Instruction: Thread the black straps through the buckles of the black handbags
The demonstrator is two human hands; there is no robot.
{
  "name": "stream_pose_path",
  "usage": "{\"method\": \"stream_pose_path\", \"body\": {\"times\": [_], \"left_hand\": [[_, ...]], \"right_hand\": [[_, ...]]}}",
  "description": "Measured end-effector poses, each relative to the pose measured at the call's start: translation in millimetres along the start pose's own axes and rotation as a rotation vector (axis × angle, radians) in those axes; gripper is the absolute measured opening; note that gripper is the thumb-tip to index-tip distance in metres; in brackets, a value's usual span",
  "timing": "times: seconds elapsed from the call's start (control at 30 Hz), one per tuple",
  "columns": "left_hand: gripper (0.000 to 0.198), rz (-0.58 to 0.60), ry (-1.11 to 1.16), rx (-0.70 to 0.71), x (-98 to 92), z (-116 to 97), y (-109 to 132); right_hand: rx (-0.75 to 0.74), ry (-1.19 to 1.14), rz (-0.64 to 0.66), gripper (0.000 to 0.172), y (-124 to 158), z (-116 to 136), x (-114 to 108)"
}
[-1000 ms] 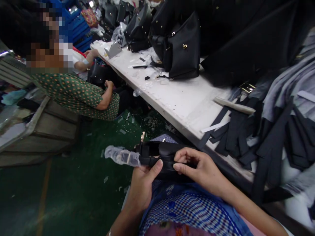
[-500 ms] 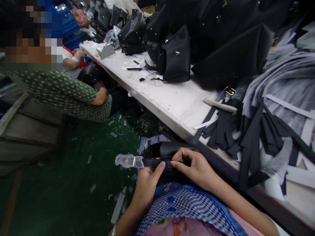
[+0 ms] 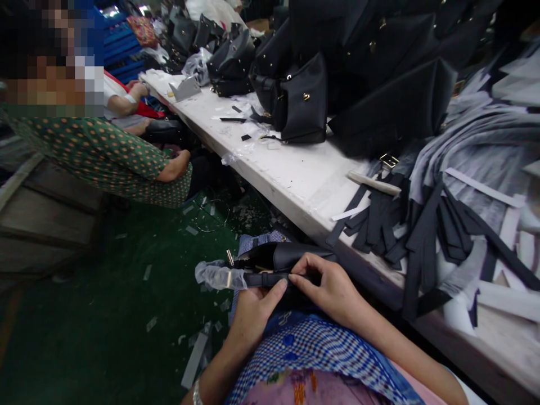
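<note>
A black handbag [image 3: 295, 256] rests on my lap, its top gaping towards the left. Across it runs a black strap [image 3: 257, 279], its left end wrapped in clear plastic film [image 3: 217, 275] with a metal buckle showing through. My left hand [image 3: 257, 309] is closed around the strap from below, thumb on top. Just to the right, my right hand [image 3: 324, 281] pinches the same strap between thumb and forefinger. The two thumbs almost meet. Past the film, a small metal fitting [image 3: 230, 257] sticks up at the bag's left side.
The white workbench [image 3: 291, 174] carries several black handbags [image 3: 306, 101]. Black strap pieces [image 3: 379, 219] and plastic-wrapped straps [image 3: 476, 140] are heaped at its right. A co-worker in a dotted green top [image 3: 105, 152] sits at left beside a crate [image 3: 46, 208]. Scraps litter the green floor [image 3: 126, 315].
The view has shifted slightly. Both hands keep nearly the same hold on the strap. The metal fitting at the bag's left now stands out more clearly above the film.
</note>
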State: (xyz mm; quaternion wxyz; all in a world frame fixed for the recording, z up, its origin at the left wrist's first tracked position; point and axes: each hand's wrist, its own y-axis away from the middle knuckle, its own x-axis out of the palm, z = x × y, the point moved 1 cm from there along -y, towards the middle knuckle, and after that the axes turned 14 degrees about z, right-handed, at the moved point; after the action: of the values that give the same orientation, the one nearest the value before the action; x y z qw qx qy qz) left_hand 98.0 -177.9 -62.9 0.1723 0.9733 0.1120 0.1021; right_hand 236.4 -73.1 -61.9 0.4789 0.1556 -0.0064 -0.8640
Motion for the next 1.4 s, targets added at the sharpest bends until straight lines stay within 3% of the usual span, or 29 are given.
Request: {"method": "stream_pose_path", "body": {"times": [0.1,0.47,0.8,1.0,1.1,1.17,1.23,1.3,1.33,1.4], "left_hand": [[0.026,-0.032,-0.098,0.014,-1.6,1,-1],[0.03,0.026,-0.257,-0.054,-2.8,5,0],[0.032,0.025,-0.138,-0.081,-4.7,16,1],[0.032,-0.059,-0.327,-0.091,-2.6,16,-3],[0.035,-0.131,-0.408,-0.108,-4.8,26,-4],[0.039,-0.147,-0.444,-0.104,-7.6,33,-5],[0.042,-0.137,-0.454,-0.091,-9.6,36,-6],[0.043,-0.129,-0.439,-0.074,-9.7,37,-8],[0.042,-0.128,-0.436,-0.064,-9.2,36,-8],[0.042,-0.13,-0.445,-0.042,-7.8,33,-10]], "right_hand": [[-0.017,0.034,0.001,0.008,0,2,-1],[-0.004,0.068,0.054,0.004,8,-8,-3],[0.026,0.127,0.072,0.006,9,-12,-4],[0.039,0.177,0.057,0.005,7,-18,4],[0.021,0.134,0.126,0.004,6,-20,2],[-0.039,0.121,0.235,0.006,0,-19,-13],[-0.049,0.262,0.196,0.013,-11,-17,-43],[0.077,0.55,-0.071,0.02,-25,-18,-86],[0.254,0.726,-0.231,0.023,-33,-19,-110],[0.394,0.814,-0.366,0.028,-46,-21,-154]]}}
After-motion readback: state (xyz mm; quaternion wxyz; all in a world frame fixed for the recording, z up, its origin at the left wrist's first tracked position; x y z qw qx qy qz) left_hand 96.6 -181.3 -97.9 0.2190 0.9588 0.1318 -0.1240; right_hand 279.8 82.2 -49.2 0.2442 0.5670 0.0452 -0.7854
